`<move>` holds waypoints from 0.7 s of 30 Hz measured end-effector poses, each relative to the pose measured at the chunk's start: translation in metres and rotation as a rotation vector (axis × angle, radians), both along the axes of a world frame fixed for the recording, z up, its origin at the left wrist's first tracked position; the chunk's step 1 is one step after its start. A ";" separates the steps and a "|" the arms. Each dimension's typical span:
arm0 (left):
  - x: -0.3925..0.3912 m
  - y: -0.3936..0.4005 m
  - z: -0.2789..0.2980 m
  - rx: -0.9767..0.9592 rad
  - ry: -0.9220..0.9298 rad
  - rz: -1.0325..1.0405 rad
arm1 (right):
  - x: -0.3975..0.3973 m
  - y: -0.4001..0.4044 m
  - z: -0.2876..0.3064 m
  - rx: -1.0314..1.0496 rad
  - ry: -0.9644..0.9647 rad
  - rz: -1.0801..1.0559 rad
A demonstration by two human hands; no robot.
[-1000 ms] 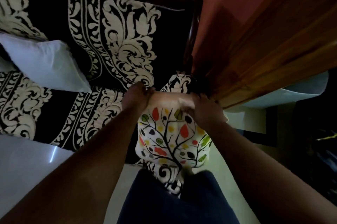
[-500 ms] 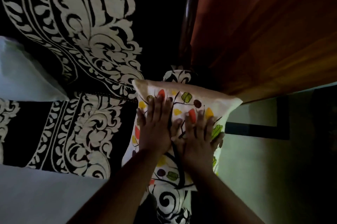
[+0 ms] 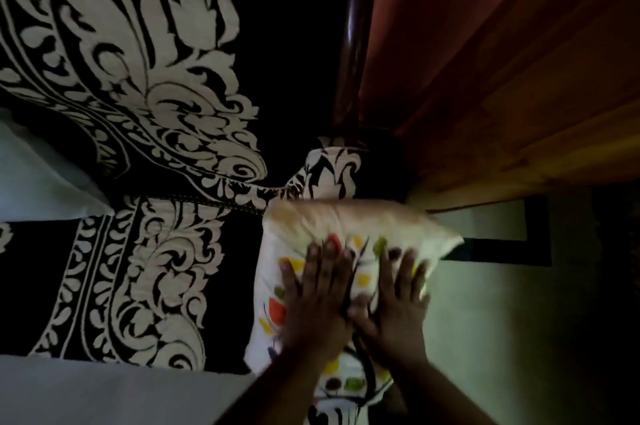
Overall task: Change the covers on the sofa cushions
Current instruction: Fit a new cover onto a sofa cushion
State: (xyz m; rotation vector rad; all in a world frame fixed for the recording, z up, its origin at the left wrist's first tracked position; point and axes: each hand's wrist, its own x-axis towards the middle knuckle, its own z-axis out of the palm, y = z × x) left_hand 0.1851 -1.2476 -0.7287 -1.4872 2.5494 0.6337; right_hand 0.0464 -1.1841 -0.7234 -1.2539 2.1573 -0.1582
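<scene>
A cushion in a white cover printed with a tree and coloured leaves (image 3: 349, 227) lies at the right end of the sofa seat, blurred by motion. My left hand (image 3: 317, 293) presses flat on its face with the fingers spread. Beside it, my right hand (image 3: 398, 303) also lies flat on the cover, thumbs nearly touching. Neither hand grips the fabric. A bare white cushion (image 3: 38, 175) rests on the seat at the far left, partly cut off by the frame edge. Black-and-white patterned fabric (image 3: 332, 414) pokes out below the printed cushion.
The sofa (image 3: 138, 269) has black upholstery with cream scrollwork, and a dark wooden arm post (image 3: 356, 44) rises at its right end. A wooden surface (image 3: 519, 95) slopes away to the right. Pale floor (image 3: 502, 338) lies beside the sofa.
My hands went from gripping the cushion's top edge to lying flat on its face. Since half a second ago they have slid a little downward and the cushion has shifted under them.
</scene>
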 end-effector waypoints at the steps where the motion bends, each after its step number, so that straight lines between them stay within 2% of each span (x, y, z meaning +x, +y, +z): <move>1: 0.007 0.007 0.000 0.004 0.000 -0.007 | 0.004 0.007 0.001 0.033 0.015 0.004; 3: 0.012 -0.015 -0.008 0.021 -0.035 0.006 | 0.007 -0.011 -0.002 0.071 0.049 0.001; 7: -0.004 -0.113 -0.031 0.042 -0.053 0.108 | -0.001 -0.110 -0.014 -0.022 0.158 0.013; 11: -0.030 -0.178 -0.045 0.099 -0.086 0.160 | -0.021 -0.174 -0.030 -0.005 0.122 -0.018; 13: -0.028 -0.161 -0.043 0.069 -0.074 0.136 | -0.021 -0.157 -0.030 -0.039 0.108 -0.006; 18: 0.017 -0.014 -0.005 0.050 -0.041 0.019 | 0.012 -0.013 -0.004 -0.038 0.042 0.099; 21: 0.021 -0.034 -0.016 0.072 -0.038 0.001 | 0.010 -0.032 -0.004 -0.023 0.037 0.082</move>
